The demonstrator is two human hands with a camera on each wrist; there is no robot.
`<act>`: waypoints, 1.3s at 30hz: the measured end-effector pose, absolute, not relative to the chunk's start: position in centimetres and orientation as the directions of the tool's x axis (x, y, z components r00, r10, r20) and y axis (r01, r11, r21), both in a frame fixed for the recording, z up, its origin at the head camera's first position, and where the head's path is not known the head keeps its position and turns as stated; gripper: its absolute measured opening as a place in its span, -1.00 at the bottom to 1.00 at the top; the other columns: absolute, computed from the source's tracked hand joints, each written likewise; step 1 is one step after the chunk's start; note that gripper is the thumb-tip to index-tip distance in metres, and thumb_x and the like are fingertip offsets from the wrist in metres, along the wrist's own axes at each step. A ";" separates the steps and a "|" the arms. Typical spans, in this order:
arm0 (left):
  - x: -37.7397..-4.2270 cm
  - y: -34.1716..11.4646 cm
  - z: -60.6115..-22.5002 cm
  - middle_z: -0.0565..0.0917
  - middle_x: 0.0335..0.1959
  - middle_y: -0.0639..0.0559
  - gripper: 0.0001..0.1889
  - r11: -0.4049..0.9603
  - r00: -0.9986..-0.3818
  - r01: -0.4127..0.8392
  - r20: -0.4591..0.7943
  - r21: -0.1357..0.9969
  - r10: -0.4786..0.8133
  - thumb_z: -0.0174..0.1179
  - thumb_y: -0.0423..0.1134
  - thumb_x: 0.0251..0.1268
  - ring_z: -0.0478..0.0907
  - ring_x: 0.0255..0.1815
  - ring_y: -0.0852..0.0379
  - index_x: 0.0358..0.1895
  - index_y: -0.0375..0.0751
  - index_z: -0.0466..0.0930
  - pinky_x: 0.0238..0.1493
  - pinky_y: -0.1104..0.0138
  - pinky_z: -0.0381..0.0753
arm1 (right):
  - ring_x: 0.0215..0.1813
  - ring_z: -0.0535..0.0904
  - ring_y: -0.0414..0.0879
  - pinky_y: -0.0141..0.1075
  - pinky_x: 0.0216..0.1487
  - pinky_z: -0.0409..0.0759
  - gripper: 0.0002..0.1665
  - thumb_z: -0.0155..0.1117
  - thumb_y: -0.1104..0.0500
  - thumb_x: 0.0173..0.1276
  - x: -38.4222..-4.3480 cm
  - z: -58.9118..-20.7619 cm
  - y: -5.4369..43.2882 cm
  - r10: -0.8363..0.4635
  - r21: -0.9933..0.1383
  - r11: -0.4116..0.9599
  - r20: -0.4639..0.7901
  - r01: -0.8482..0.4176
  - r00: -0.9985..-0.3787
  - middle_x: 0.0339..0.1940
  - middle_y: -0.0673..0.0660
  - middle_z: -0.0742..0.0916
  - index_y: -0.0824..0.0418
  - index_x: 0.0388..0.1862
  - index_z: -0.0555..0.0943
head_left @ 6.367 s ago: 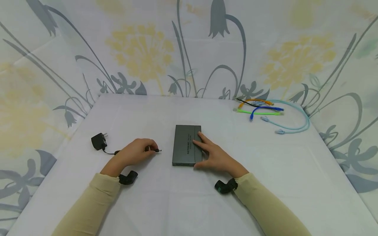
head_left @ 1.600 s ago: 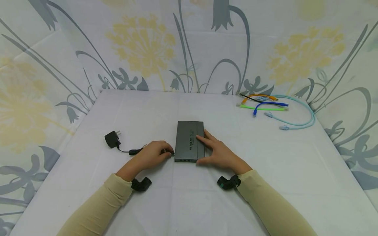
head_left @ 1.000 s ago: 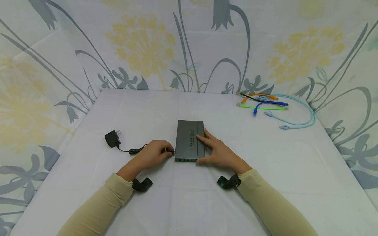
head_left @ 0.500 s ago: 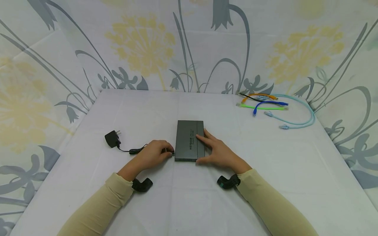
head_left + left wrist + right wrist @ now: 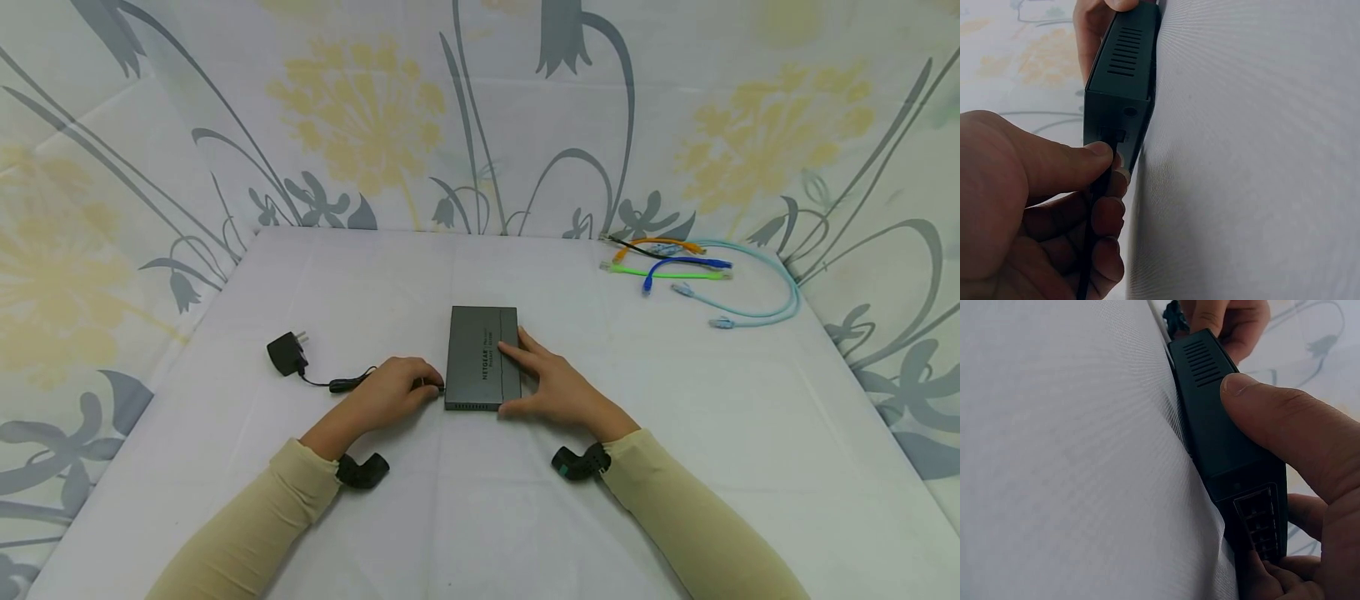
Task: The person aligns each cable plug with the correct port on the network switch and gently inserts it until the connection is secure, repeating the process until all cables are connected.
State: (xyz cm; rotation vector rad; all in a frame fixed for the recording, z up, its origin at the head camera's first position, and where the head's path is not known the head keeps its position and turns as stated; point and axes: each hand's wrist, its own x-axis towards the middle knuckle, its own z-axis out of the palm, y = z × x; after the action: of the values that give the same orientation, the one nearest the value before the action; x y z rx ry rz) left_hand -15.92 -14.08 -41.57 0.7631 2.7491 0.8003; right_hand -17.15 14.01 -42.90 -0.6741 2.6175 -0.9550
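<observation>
A dark grey Netgear network switch (image 5: pixel 472 358) lies flat at mid-table. My left hand (image 5: pixel 393 387) pinches the power adapter's plug (image 5: pixel 1102 182) between thumb and fingers, against the switch's left side. In the left wrist view the plug's end meets a small opening there, beside a round hole; how deep it sits I cannot tell. From the plug, the black cord runs back under my hand to the power adapter (image 5: pixel 285 354). My right hand (image 5: pixel 558 392) grips the switch's right part, thumb at the near edge, fingers over the top and the row of ports (image 5: pixel 1259 519).
Several network cables (image 5: pixel 667 275), orange, black, blue, green and light blue, lie at the table's back right. A cord bundle (image 5: pixel 347 384) rests left of my left hand. Flower-patterned cloth (image 5: pixel 360 117) hangs behind and at both sides of the white table (image 5: pixel 480 517).
Since the oldest frame my left hand has brought the plug right, up to the switch, drawing the adapter along. Over the last second and a half, both hands stay almost still.
</observation>
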 end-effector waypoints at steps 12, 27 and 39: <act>-16.0 -13.9 -41.7 0.73 -0.19 0.00 -0.82 0.719 -0.854 0.417 -0.031 0.556 0.520 0.20 -0.29 0.34 0.61 -0.22 0.17 -0.10 -0.23 0.71 -0.16 0.25 0.59 | 0.60 -0.05 0.19 0.17 0.46 0.16 0.18 0.50 -0.27 0.01 -17.2 -43.1 14.1 -0.519 -0.662 0.665 -0.077 -0.346 -0.851 0.63 0.14 -0.05 -0.10 0.55 0.15; -15.9 -13.7 -41.8 0.73 -0.20 0.03 -0.84 0.722 -0.860 0.419 -0.014 0.551 0.509 0.24 -0.28 0.30 0.57 -0.25 0.21 -0.12 -0.21 0.72 -0.20 0.32 0.56 | 0.61 -0.06 0.16 0.14 0.46 0.17 0.18 0.50 -0.31 -0.01 -17.3 -43.4 14.2 -0.521 -0.669 0.660 -0.078 -0.343 -0.850 0.63 0.14 -0.06 -0.12 0.55 0.16; -15.9 -13.7 -41.8 0.70 -0.16 0.03 -0.84 0.702 -0.841 0.460 0.012 0.544 0.541 0.20 -0.29 0.34 0.60 -0.16 0.15 -0.09 -0.21 0.68 -0.10 0.23 0.59 | 0.60 -0.07 0.19 0.14 0.47 0.16 0.12 0.51 -0.23 0.04 -17.4 -43.0 13.9 -0.537 -0.676 0.647 -0.075 -0.353 -0.840 0.62 0.21 -0.07 -0.07 0.54 0.20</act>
State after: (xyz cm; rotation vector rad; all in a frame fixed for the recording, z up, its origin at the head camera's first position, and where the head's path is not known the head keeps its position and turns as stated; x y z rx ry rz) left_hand -15.88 -13.73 -41.84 0.8172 2.7594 0.8214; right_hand -17.41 13.94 -42.99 -0.7185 2.5990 -0.9825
